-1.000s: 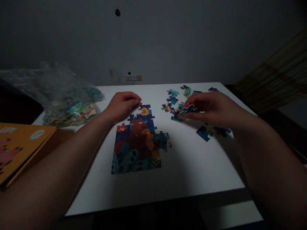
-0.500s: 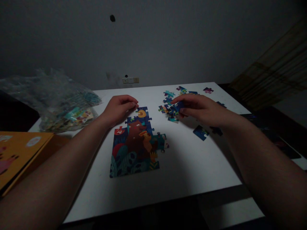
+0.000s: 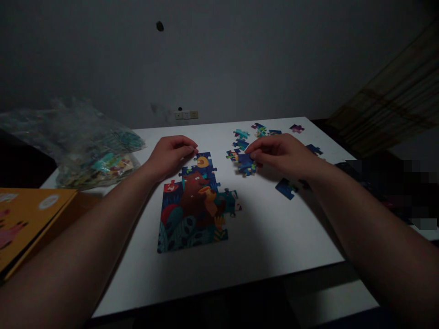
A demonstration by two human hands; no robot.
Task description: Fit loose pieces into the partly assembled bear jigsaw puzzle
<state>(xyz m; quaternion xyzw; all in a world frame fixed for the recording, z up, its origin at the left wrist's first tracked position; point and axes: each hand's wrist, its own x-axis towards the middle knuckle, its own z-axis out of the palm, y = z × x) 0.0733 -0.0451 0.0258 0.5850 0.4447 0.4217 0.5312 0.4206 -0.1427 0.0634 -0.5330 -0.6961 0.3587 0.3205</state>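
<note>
Here's the right hand [image 3: 284, 155], thumb and forefinger pinching a blue puzzle piece [image 3: 245, 161] just left of their tips! Loose pieces [image 3: 241, 134] crowd the far side of those fingers, while a dark corner piece [image 3: 286, 188] lies nearer the body. White table [image 3: 267, 237] stretches from there toward the near edge, giving the fingers sliding room. Leftward and nearer sits the joined puzzle [image 3: 195, 205], its bottom edge straight, its right edge stepped with tabs. Over to the left hand [image 3: 171, 155]: fingers curled by the puzzle's far end, whether gripping anything I can't tell. Left of them, a plastic bag [image 3: 103, 151] bulges, limiting sideways space.
</note>
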